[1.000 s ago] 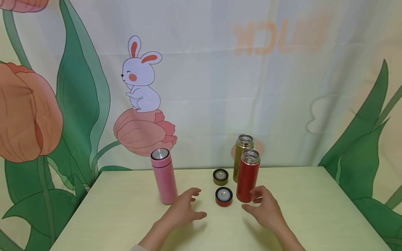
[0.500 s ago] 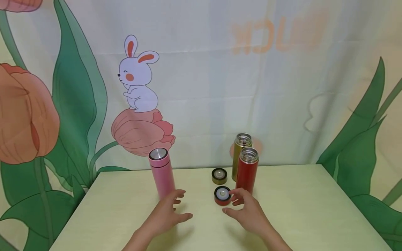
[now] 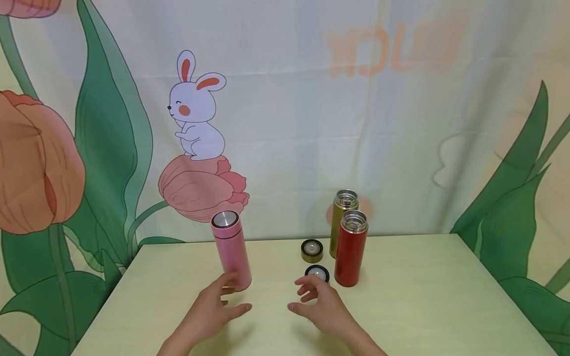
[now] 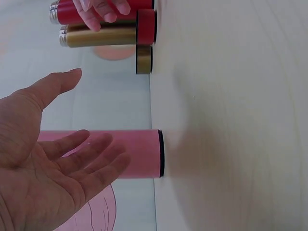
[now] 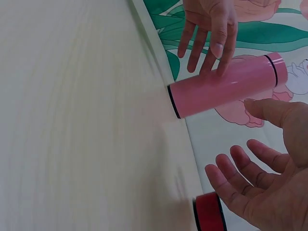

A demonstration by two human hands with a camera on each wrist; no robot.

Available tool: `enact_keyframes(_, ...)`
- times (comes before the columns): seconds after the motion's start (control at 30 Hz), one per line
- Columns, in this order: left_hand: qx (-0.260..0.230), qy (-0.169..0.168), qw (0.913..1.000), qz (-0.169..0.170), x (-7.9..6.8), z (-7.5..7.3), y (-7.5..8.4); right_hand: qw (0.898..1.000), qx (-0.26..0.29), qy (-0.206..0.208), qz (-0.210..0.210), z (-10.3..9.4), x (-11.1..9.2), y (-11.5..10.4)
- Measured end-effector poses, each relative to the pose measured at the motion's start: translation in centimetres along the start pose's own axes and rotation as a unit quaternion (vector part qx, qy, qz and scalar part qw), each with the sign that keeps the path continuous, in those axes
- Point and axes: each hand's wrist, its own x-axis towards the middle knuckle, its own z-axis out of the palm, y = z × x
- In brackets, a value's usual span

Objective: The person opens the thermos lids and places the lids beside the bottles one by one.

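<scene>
Behind the pale yellowish counter [image 3: 445, 301], its top faintly grained, hangs a whitish, lightly creased curtain [image 3: 276, 128] printed with garden pictures. A white rabbit [image 3: 202, 139] with orange-lined ears sits on a pink tulip [image 3: 196, 188], facing left from where I stand. A far bigger orange tulip [image 3: 35, 168] swells at the left, the bottom of another bloom [image 3: 31, 6] shows above it, and a tall green leaf [image 3: 111, 109] rises alongside. More leaves [image 3: 512, 217] lean in from the right. High up, faded orange lettering [image 3: 384, 52] blurs towards its right end.
</scene>
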Motion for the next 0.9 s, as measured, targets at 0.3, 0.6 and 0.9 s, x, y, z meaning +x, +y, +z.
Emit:
enact_keyframes(0.3, 0.027, 0.006, 0.9989, -0.039, 0.0, -1.6, -1.0, 0.999, 0.030, -0.035, 0.005, 3.1, 0.6, 0.4)
enact_keyframes(0.6, 0.042, 0.022, 0.9981, -0.039, 0.3, -3.2, -1.9, 0.998, 0.047, -0.037, -0.011, 5.0, 1.5, 0.3)
enact_keyframes(0.9, 0.036, 0.045, 0.9976, -0.039, 1.1, -4.1, -2.4, 0.997, 0.049, -0.047, -0.022, 5.9, 2.8, -0.3)
